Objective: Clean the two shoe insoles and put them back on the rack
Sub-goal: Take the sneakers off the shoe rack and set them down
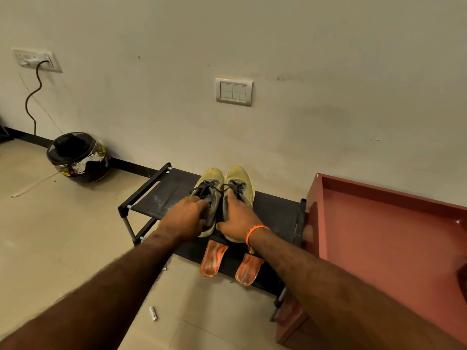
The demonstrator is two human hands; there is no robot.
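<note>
Insoles (213, 258), orange and glossy, lie below mesh shoes (222, 190) gripped by left hand (185, 219) and right hand (236, 218).

Cream wall (303, 59) with switch plate (234, 91) — beige tiled floor (63, 236), helmet (77, 157), red cabinet (386, 238) alongside
</note>
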